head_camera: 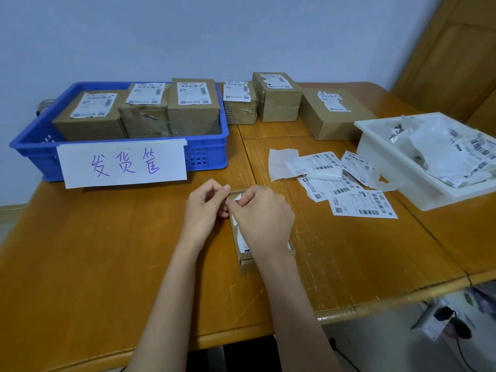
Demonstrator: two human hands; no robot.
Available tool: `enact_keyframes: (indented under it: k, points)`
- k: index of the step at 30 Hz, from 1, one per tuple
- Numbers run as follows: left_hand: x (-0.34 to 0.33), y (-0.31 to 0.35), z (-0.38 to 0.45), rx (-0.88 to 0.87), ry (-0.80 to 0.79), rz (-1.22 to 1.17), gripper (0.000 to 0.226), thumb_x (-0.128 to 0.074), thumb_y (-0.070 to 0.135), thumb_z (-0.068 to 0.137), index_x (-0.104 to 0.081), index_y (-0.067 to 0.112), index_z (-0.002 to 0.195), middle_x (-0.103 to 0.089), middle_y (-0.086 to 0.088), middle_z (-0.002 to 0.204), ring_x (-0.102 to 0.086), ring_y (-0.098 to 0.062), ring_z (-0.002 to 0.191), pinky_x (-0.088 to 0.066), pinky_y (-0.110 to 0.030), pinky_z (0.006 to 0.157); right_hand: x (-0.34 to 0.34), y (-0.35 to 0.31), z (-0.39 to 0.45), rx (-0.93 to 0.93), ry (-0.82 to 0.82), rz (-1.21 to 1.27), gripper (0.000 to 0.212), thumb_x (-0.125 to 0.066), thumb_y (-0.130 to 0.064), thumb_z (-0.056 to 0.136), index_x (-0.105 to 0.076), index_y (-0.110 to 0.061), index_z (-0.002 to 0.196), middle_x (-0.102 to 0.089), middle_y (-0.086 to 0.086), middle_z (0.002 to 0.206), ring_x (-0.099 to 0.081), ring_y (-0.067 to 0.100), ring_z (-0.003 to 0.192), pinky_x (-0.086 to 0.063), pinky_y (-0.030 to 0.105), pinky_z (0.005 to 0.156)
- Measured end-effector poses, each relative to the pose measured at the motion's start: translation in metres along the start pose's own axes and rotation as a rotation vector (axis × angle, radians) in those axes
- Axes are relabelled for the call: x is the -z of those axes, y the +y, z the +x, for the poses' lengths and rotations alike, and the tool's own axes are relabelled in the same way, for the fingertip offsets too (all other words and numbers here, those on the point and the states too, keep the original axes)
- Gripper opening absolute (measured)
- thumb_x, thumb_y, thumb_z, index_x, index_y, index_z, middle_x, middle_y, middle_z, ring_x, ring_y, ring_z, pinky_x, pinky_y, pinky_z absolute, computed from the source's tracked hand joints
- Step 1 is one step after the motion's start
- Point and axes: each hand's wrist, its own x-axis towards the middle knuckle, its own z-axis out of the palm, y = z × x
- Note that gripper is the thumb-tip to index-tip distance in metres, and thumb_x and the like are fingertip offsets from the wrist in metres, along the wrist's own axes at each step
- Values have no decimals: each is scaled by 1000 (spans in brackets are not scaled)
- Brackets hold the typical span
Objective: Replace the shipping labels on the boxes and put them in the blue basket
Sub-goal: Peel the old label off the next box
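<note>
A small cardboard box lies on the table in front of me, mostly hidden under my hands. My right hand lies over the box and pinches the far corner of its white label. My left hand sits beside the box's far left corner with curled fingers, thumb and forefinger meeting near that same corner. The blue basket at the back left holds three labelled boxes. Three more boxes with torn labels stand behind on the table.
Loose fresh labels and backing papers lie to the right of my hands. A white tray full of crumpled label scraps sits at the far right. A paper sign is taped to the basket's front. The table edge runs close below.
</note>
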Motion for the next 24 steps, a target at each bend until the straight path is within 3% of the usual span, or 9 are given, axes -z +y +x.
enact_keyframes:
  k: [6, 9, 12, 15, 18, 21, 24]
  points:
    - [-4, -4, -2, -49, 50, 70, 24, -58, 18, 97, -56, 6, 76, -59, -9, 69, -56, -13, 60, -49, -19, 54, 2, 1, -2, -10, -33, 40, 14, -62, -33, 90, -62, -21, 83, -67, -4, 78, -59, 12, 71, -36, 20, 55]
    - [-6, -4, -3, -66, 78, 99, 26, -58, 19, 97, -56, 6, 75, -58, -5, 67, -56, -8, 59, -48, -17, 54, 3, 4, -2, -19, -37, 99, 16, -63, -28, 89, -62, -16, 80, -70, 1, 76, -65, 17, 73, -48, 29, 62]
    - [-7, -5, -3, -76, 97, 103, 27, -58, 19, 97, -54, 9, 73, -57, 1, 64, -54, -5, 58, -46, -17, 54, 3, 10, 0, -17, -56, 209, 20, -64, -22, 89, -54, -24, 71, -70, 0, 70, -67, 13, 66, -54, 33, 66]
    - [-7, -6, -3, -85, 105, 108, 27, -58, 20, 97, -55, 7, 74, -57, -5, 66, -54, -10, 60, -47, -17, 54, 5, 14, 0, 37, -98, 215, 15, -63, -26, 93, -56, -25, 80, -68, -4, 62, -58, 2, 57, -46, 24, 61]
    - [-7, -6, -3, -87, 107, 113, 28, -59, 21, 97, -56, 5, 74, -57, -5, 66, -54, -8, 60, -47, -17, 54, 3, 16, -2, 86, -91, 174, 12, -59, -31, 96, -58, -21, 89, -70, -3, 73, -65, 9, 71, -48, 24, 64]
    - [-8, -6, -3, -92, 112, 118, 29, -59, 21, 97, -57, 1, 76, -59, -10, 67, -56, -11, 61, -47, -17, 54, 3, 15, -4, 86, -68, 209, 22, -52, -41, 98, -54, -20, 92, -67, -3, 75, -65, 11, 73, -47, 24, 63]
    - [-7, -6, -4, -107, 120, 138, 30, -58, 22, 97, -57, 0, 77, -59, -13, 70, -53, -10, 63, -44, -18, 57, 5, 11, -6, 82, -70, 152, 33, -62, -51, 89, -52, -19, 94, -63, -5, 77, -60, 9, 71, -41, 22, 58]
